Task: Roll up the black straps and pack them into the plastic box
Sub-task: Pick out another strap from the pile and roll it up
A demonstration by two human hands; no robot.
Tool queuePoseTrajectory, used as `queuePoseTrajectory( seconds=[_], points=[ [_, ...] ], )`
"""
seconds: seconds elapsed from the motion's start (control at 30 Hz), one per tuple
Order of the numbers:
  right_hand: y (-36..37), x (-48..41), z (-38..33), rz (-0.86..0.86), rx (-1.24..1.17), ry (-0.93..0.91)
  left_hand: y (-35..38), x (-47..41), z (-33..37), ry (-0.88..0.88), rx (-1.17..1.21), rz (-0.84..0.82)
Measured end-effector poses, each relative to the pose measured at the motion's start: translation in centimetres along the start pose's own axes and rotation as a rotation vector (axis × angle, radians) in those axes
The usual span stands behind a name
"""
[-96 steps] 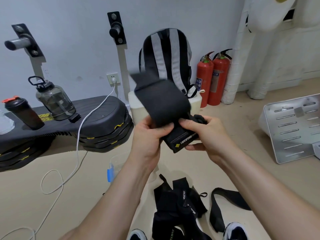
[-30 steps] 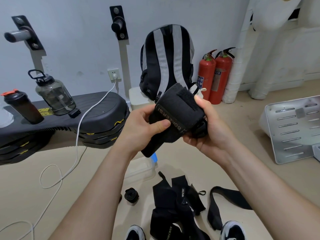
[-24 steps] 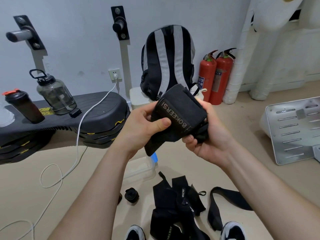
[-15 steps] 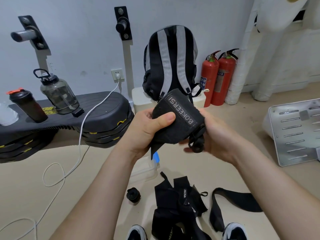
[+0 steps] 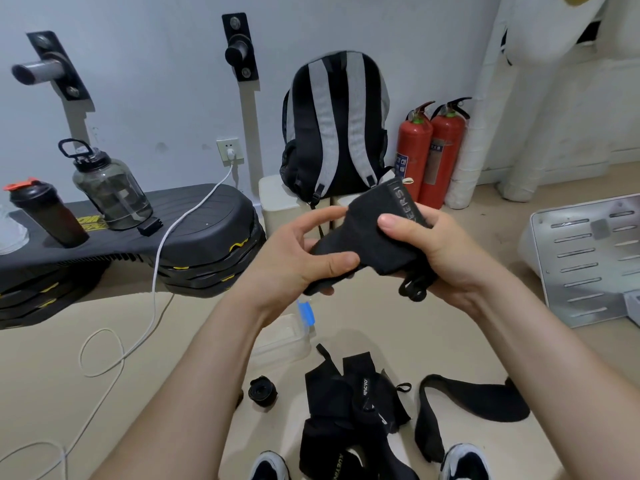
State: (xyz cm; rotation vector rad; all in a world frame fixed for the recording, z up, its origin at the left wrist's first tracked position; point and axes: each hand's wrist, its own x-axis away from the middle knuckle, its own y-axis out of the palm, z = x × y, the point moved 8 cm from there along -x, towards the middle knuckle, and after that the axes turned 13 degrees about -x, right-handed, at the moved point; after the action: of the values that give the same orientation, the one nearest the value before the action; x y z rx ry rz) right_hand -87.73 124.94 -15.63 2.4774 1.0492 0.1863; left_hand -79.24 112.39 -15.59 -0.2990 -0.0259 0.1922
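The left hand [image 5: 291, 261] pinches the tail of a half-rolled black fabric strap [image 5: 374, 237], and the right hand [image 5: 446, 258] clamps its roll. At six o'clock from them, a clear rectangular plastic box [image 5: 277, 344] sits on the floor.

The plastic box [image 5: 280, 336] sits on the floor [image 5: 45, 393] with free air above it. Bare floor lies on its left, up to the white cable [image 5: 154, 282]. A small rolled strap [image 5: 262, 391] and a heap of loose straps [image 5: 349, 410] crowd its near side. Black boards [image 5: 207, 237] block the back.
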Motion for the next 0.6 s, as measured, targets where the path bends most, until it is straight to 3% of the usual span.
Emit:
queuePoseTrajectory(
  seconds=[0.13, 0.27, 0.47, 0.6],
  points=[
    [0.0, 0.0, 0.0, 0.01, -0.176, 0.007, -0.6, 0.2, 0.1, 0.016, 0.135, 0.132],
    [1.2, 0.1, 0.2, -0.092, -0.289, 0.008, -0.4, 0.0, -0.3, -0.009, 0.218, 0.197],
    [2.3, 0.4, 1.5, -0.161, -0.494, 0.127, -0.2, 0.4, 0.4, 0.046, 0.279, 0.287],
    [3.2, 1.0, 2.3, -0.231, -0.554, 0.202, 0.0, 0.5, 0.5, 0.083, 0.271, 0.168]
  ],
)
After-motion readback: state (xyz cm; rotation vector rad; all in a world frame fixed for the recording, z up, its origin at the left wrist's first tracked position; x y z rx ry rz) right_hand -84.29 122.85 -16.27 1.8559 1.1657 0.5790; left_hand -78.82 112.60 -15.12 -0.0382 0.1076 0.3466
